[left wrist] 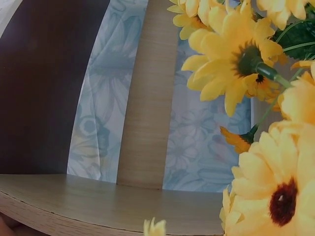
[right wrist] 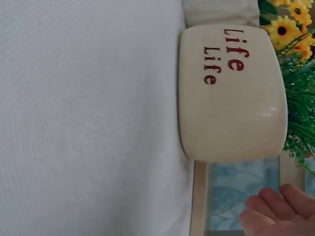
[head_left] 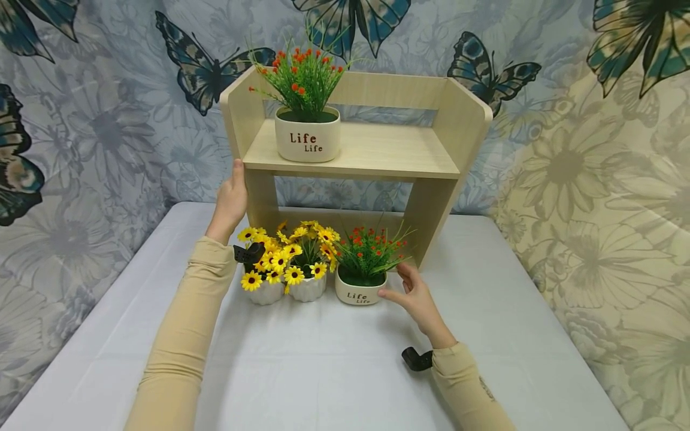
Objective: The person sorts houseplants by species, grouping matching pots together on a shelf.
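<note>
My left hand [head_left: 230,200] rests against the outer left side of the wooden shelf [head_left: 356,173]. In the left wrist view, a bit of its fingers shows at the lower left, outside the panel. My right hand [head_left: 415,299] is beside the right end of a white oval pot of red flowers [head_left: 360,293] marked "Life". Its thumb reaches toward the pot's front, and the other fingers extend past the far side. From the right wrist, a gap shows between the fingers [right wrist: 278,204] and the pot [right wrist: 231,98].
A matching pot of red flowers [head_left: 308,137] stands on the upper board's left part. Two white pots of yellow flowers [head_left: 263,292] [head_left: 307,289] stand on the white-covered table [head_left: 302,371], left of the lower red-flowered pot. A butterfly-patterned cloth [head_left: 582,179] hangs behind.
</note>
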A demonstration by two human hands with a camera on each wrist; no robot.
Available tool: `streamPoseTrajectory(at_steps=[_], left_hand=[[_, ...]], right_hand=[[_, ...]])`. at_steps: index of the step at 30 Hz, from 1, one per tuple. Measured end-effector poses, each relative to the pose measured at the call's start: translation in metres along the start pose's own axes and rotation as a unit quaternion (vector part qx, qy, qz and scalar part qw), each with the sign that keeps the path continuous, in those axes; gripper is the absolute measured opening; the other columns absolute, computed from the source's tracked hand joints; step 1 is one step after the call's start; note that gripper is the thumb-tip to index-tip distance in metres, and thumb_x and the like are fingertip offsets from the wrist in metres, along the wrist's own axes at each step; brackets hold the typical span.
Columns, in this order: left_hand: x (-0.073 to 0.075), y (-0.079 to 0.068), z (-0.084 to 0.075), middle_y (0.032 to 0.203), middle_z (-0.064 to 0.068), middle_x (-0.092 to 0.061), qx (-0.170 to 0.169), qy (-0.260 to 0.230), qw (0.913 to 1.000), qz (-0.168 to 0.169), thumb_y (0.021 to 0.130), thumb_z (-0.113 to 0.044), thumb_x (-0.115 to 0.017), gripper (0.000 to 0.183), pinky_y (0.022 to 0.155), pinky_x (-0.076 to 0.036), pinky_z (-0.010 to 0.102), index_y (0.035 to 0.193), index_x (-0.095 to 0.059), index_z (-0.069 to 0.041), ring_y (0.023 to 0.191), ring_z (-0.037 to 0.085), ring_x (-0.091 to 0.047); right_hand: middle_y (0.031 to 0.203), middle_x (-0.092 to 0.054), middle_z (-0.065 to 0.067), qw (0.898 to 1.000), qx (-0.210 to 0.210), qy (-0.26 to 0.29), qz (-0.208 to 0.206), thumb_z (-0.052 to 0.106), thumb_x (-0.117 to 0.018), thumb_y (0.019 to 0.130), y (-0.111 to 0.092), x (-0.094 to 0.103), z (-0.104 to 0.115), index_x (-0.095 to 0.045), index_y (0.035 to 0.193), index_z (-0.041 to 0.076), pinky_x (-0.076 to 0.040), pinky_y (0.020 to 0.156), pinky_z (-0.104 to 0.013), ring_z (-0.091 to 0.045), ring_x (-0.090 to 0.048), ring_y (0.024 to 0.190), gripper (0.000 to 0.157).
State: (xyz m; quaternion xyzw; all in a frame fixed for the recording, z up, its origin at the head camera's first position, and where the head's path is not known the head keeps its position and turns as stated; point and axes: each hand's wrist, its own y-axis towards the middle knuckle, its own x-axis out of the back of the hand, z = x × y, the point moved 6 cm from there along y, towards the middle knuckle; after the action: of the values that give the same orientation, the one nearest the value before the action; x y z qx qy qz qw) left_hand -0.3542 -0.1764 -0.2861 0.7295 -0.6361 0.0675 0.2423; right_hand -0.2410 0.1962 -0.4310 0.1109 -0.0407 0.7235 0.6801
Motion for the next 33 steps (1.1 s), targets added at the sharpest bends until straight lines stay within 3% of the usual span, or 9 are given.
streamPoseTrajectory(at_steps=[12, 21, 25, 33], left_hand=[[0.000, -0.001, -0.002, 0.149, 0.021, -0.017, 0.009, -0.001, 0.9998, 0.017, 0.092, -0.065, -0.010, 0.083, 0.108, -0.015, 0.049, 0.147, -0.020, -0.004, 0.135, 0.034, -0.017], [0.001, -0.002, -0.001, 0.149, 0.019, -0.016, 0.005, 0.003, 0.9997, 0.022, 0.093, -0.063, -0.010, 0.080, 0.108, -0.014, 0.047, 0.147, -0.019, -0.006, 0.135, 0.033, -0.015], [0.001, -0.002, -0.001, 0.149, 0.020, -0.018, 0.005, 0.000, 0.9998, 0.018, 0.093, -0.063, -0.011, 0.081, 0.108, -0.015, 0.047, 0.146, -0.021, -0.003, 0.135, 0.034, -0.018], [0.002, -0.001, -0.002, 0.148, 0.022, -0.020, -0.001, 0.003, 0.9999, 0.014, 0.093, -0.063, -0.010, 0.082, 0.108, -0.016, 0.048, 0.145, -0.023, -0.001, 0.134, 0.036, -0.020]], right_hand=[[0.142, -0.031, -0.018, 1.000, -0.009, 0.008, 0.026, 0.013, -0.081, 0.073, 0.014, -0.018, -0.013, -0.028, 0.138, 0.000, -0.013, 0.110, -0.040, -0.030, -0.021, 0.135, 0.085], [0.151, -0.015, -0.012, 0.998, -0.014, 0.029, 0.051, 0.010, -0.082, 0.071, 0.023, -0.029, -0.013, -0.016, 0.146, 0.011, -0.011, 0.110, -0.040, -0.028, -0.010, 0.138, 0.101], [0.149, -0.019, -0.011, 0.998, -0.011, 0.030, 0.061, 0.008, -0.083, 0.069, 0.027, -0.033, -0.013, -0.017, 0.146, 0.012, -0.015, 0.109, -0.041, -0.027, -0.017, 0.136, 0.102], [0.143, -0.032, -0.011, 0.999, -0.026, 0.002, 0.043, 0.017, -0.085, 0.068, 0.030, -0.036, -0.020, -0.023, 0.144, 0.013, -0.019, 0.107, -0.043, -0.026, -0.030, 0.130, 0.099]])
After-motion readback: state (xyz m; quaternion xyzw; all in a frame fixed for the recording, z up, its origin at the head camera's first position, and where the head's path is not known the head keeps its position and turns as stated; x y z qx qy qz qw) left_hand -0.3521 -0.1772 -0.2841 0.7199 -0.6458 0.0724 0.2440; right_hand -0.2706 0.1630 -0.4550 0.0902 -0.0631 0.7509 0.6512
